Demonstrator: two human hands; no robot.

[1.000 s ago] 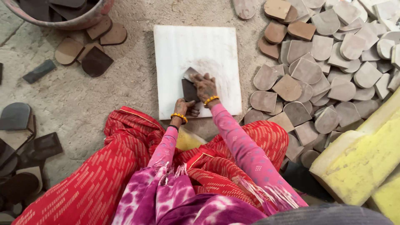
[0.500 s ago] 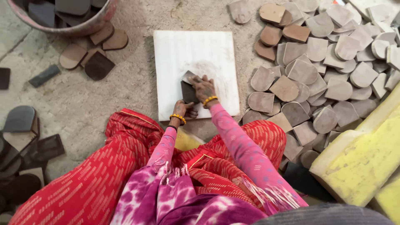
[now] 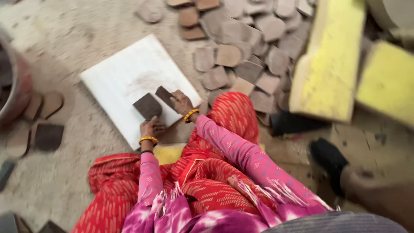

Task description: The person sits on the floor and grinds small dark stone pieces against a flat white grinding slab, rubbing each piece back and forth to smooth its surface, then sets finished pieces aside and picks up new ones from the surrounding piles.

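Two dark brown pieces sit on the white square slab [image 3: 125,82], one under each hand. The left hand [image 3: 151,128] grips the near edge of a dark brown squarish piece [image 3: 146,105], fingers curled onto it and pressing it flat against the slab. The right hand [image 3: 181,102] closes on a second dark piece [image 3: 164,95], which lies tilted just beside the first, nearly touching it. Both wrists carry yellow bangles. The slab lies on the sandy floor [image 3: 86,34], angled away from the person, whose red and pink clothing fills the lower part of the view.

Judging from the grips, the step in hand looks like working or rubbing the two pieces against the slab's face, both pieces being well seated and neither lifted. Any further stroke would call for even downward pressure and for keeping the pieces inside the slab's edge, since the right one sits close to the near corner.

Beyond the slab, a heap of lighter tan pieces [image 3: 241,56] spreads over the floor. Yellow foam blocks [image 3: 327,60] lie to the right, and a reddish basin [image 3: 17,86] stands at the left edge, with a few darker pieces near it. The picture is somewhat blurred, so finer detail of the fingers cannot be told.
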